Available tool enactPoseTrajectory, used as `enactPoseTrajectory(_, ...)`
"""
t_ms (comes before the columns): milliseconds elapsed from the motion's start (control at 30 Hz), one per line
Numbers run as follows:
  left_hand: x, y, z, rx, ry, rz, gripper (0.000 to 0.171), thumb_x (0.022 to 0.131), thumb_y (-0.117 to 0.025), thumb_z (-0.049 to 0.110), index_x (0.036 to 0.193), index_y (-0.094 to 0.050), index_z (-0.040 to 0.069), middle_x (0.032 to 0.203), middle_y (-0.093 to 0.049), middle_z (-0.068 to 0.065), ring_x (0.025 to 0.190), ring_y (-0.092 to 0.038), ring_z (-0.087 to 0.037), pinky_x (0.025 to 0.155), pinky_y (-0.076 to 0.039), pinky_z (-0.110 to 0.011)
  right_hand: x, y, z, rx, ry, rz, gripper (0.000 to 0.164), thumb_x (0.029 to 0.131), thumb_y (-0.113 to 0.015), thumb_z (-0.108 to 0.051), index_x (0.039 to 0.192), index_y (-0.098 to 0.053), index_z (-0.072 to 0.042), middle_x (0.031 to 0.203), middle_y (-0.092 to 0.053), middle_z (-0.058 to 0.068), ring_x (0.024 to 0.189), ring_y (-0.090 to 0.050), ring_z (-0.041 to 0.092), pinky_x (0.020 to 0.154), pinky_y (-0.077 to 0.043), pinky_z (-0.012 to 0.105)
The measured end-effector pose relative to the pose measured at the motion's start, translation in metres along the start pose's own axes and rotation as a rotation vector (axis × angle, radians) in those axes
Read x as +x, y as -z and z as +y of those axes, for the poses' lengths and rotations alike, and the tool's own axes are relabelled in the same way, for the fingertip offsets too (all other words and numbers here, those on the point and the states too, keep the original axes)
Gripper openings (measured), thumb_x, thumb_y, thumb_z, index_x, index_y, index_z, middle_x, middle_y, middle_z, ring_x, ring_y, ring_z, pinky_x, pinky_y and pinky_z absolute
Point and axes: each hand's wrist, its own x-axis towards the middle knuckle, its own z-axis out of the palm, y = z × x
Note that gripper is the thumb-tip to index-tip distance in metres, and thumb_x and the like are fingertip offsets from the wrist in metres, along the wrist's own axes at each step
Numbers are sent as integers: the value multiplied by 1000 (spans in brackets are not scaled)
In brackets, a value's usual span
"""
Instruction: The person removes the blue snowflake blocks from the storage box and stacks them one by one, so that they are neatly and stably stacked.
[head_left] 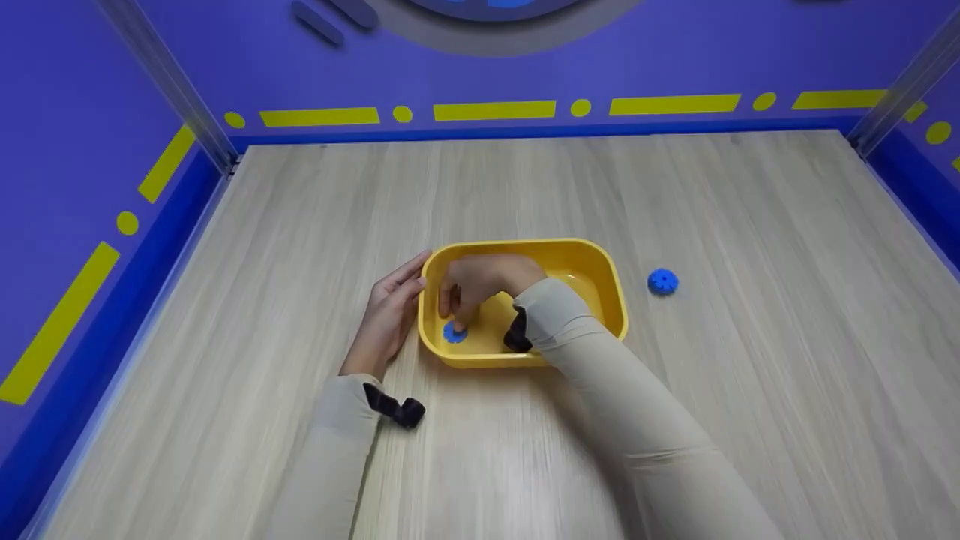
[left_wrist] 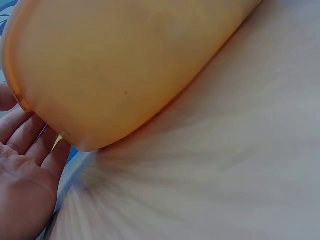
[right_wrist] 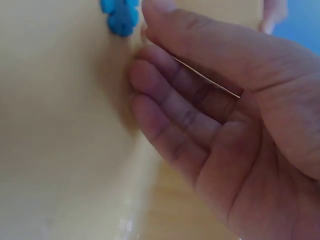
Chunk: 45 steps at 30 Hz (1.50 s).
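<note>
My right hand (head_left: 480,281) reaches down inside a yellow plastic bin (head_left: 615,315), its fingertips right by a blue notched disc (head_left: 454,332) on the bin's floor. In the right wrist view, the blue piece (right_wrist: 120,17) shows just beside the thumb tip, with the other fingers loosely bent and nothing held in them. My left hand (head_left: 386,319) touches the bin's left outer wall. Seen from the left wrist, its fairly straight fingers (left_wrist: 25,132) lie against the wall, with the thumb near the rim.
Another blue notched disc (head_left: 663,281) lies on the wooden table (head_left: 750,375), right of the bin. Purple-blue panels (head_left: 495,75) with yellow marks border the table at the back and sides. A black wrist camera (head_left: 405,412) sits on the left sleeve.
</note>
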Motion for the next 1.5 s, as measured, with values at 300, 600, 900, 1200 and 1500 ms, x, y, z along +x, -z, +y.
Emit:
enactPoseTrajectory(300,0,-1,0,-1,-11,-1,48,95,-49,4,143,-43,2,150,-42,-11,138,-40,-19,111,-38,-28,4,-6,-7,-73,-4,-28,21,79,-79,-21,95,-68,-13,94,-61,-2,84,-50,14,75,-42,23)
enactPoseTrajectory(600,0,-2,1,1,-16,7,48,95,-49,4,143,-43,1,150,-41,-11,139,-38,-19,112,-37,-29,0,-4,-6,-47,-14,-12,19,80,-77,-12,95,-65,-12,95,-60,-1,87,-51,14,80,-45,25)
enactPoseTrajectory(900,0,-2,1,16,-2,8,48,96,-51,6,143,-44,2,150,-42,-10,138,-40,-17,111,-38,-28,-8,-1,-4,-60,-23,18,16,81,-76,-8,94,-68,-14,96,-65,-2,88,-54,13,88,-50,28)
enactPoseTrajectory(1200,0,1,0,-8,-7,-10,48,95,-50,5,143,-43,2,150,-41,-10,137,-42,-20,110,-40,-30,-21,7,-1,-57,-33,83,13,83,-72,-4,92,-70,-13,92,-68,1,80,-56,14,76,-51,26)
enactPoseTrajectory(1500,0,0,2,6,3,-2,48,95,-51,6,143,-44,3,151,-41,-8,137,-41,-17,108,-41,-25,-39,14,5,-72,-15,120,10,87,-68,-5,93,-70,-13,93,-65,2,78,-52,16,70,-48,24)
